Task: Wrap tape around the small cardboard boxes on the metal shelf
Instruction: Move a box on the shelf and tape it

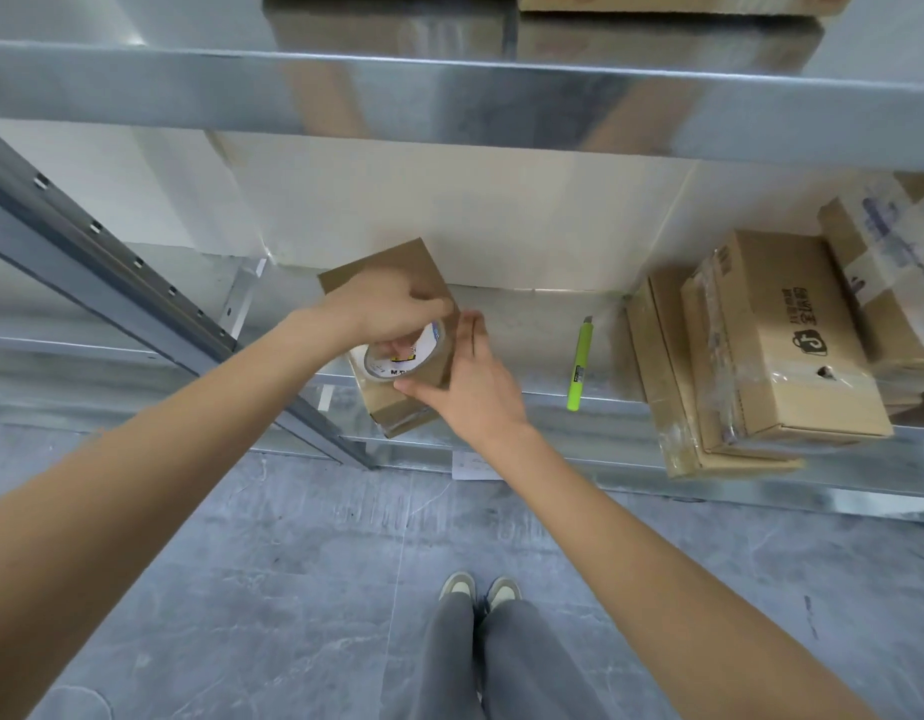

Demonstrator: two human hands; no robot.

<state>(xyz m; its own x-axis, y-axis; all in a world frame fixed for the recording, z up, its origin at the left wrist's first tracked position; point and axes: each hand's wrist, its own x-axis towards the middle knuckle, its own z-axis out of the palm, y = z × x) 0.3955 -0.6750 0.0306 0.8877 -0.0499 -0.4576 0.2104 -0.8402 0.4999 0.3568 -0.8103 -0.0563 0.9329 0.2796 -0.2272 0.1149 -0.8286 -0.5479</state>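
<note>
Box under work: one small cardboard box (392, 283) lies at the front lip of the metal shelf (527, 324), presumably pulled forward for reach. Left hand (392, 309) curls over the brown tape roll (405, 356) sitting on the box top, likely to run tape along it. Right hand (470, 376), fingers straight, presses the box's 3 o'clock side, apparently bracing it against sliding. Green utility knife (580, 366) lies at 3 o'clock, near for cutting. Stacked taped boxes (761, 345) sit further right.
</note>
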